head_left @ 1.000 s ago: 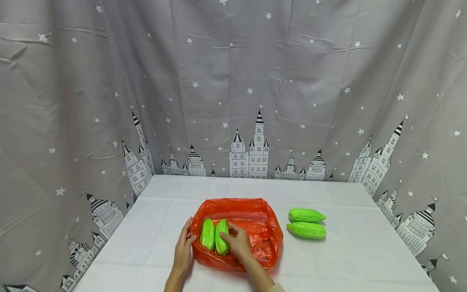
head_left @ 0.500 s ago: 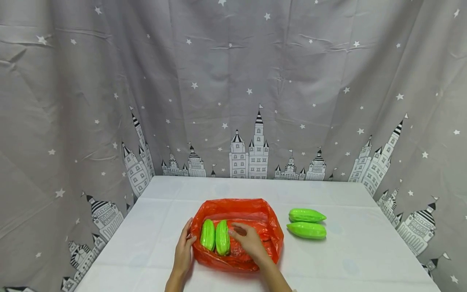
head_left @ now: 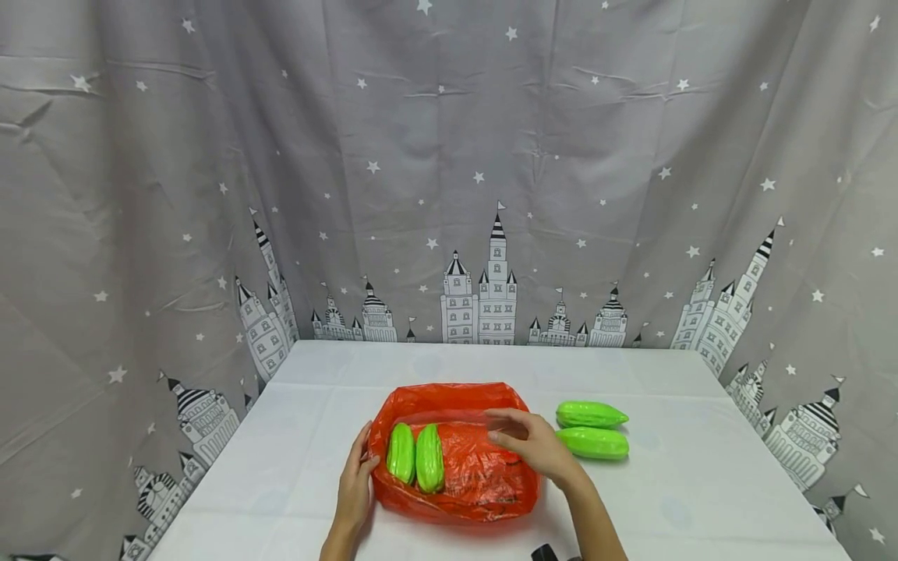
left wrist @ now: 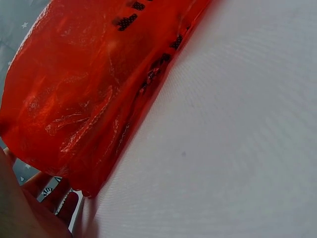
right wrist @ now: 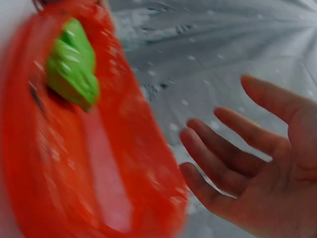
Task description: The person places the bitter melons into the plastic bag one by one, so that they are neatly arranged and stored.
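A red plastic bag [head_left: 484, 467] lies open on the white table. Inside its left half, two bright green ridged gourds [head_left: 429, 458] rest side by side. My left hand [head_left: 354, 483] holds the bag's left end at the rim; in the left wrist view its fingers [left wrist: 54, 196] lie against the outside of the film. Above the bag's right side hovers my right hand [head_left: 533, 446], fingers spread and loosely bent, with nothing in them. Two more green gourds [head_left: 596, 443] lie on the table just beyond that hand, the nearer one partly hidden by it.
The white table [head_left: 673, 499] reaches back to a grey curtain [head_left: 561, 156] printed with stars and castles. A small black object [head_left: 543, 552] shows at the bottom edge beside the right forearm.
My right hand has let go of the right-hand gourd in the bag and moved right, out over the bag's right rim. The left hand stays at the bag's left end.
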Demonstrator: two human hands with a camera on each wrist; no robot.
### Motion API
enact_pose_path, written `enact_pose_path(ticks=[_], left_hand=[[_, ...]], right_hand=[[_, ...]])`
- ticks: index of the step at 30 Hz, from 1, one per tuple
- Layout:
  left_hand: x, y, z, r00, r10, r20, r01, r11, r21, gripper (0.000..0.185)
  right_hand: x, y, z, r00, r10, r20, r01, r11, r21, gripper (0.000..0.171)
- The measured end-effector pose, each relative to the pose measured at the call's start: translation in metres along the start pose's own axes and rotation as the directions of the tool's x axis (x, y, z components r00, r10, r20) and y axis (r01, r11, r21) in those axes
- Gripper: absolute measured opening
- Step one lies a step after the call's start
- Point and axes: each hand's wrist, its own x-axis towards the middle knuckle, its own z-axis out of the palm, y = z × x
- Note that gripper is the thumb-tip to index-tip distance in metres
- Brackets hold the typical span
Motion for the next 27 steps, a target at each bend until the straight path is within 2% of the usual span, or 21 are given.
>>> enact_pose_path(ticks=[3, 6, 10, 14, 17, 21, 25, 27], left_hand=[[0.0, 0.001, 0.0, 1.0, -0.006, 0.0, 0.006, 1.0, -0.001, 0.05], [0.0, 0.001, 0.0, 1.0, -0.014, 0.015, 0.014, 1.0, -0.007, 0.051], [-0.001, 0.0, 0.0, 0.999, -0.02, 0.026, 0.02, 1.0, -0.023, 0.052], [-0.001, -0.002, 0.001, 1.0, -0.018, 0.023, 0.018, 1.0, -0.021, 0.051], [-0.004, 0.015, 0.0, 0.999, -0.022, 0.029, 0.022, 1.0, -0.015, 0.051], [-0.006, 0.025, -0.002, 0.999, -0.023, 0.035, 0.024, 1.0, -0.015, 0.05], [-0.001, 0.002, -0.002, 1.0, -0.009, 0.028, 0.009, 1.0, -0.002, 0.051], [0.0, -0.003, -0.001, 1.0, -0.001, 0.024, 0.0, 1.0, 0.011, 0.051]], right_hand=[[-0.004, 0.006, -0.019, 1.0, -0.016, 0.008, 0.016, 1.0, -0.008, 0.045], [-0.009, 0.016, -0.039, 0.999, -0.021, -0.027, 0.02, 0.999, -0.049, 0.049], [-0.02, 0.031, -0.063, 0.99, -0.014, -0.139, -0.003, 0.992, -0.122, 0.049], [-0.032, 0.048, -0.085, 0.965, -0.063, -0.256, 0.019, 0.985, -0.172, 0.046], [-0.038, 0.059, -0.101, 0.949, -0.114, -0.294, 0.05, 0.975, -0.215, 0.046], [-0.043, 0.071, -0.116, 0.952, -0.151, -0.266, 0.075, 0.958, -0.276, 0.047], [-0.045, 0.084, -0.128, 0.965, -0.177, -0.191, 0.116, 0.948, -0.297, 0.046], [-0.045, 0.089, -0.133, 0.969, -0.197, -0.151, 0.146, 0.944, -0.297, 0.044]])
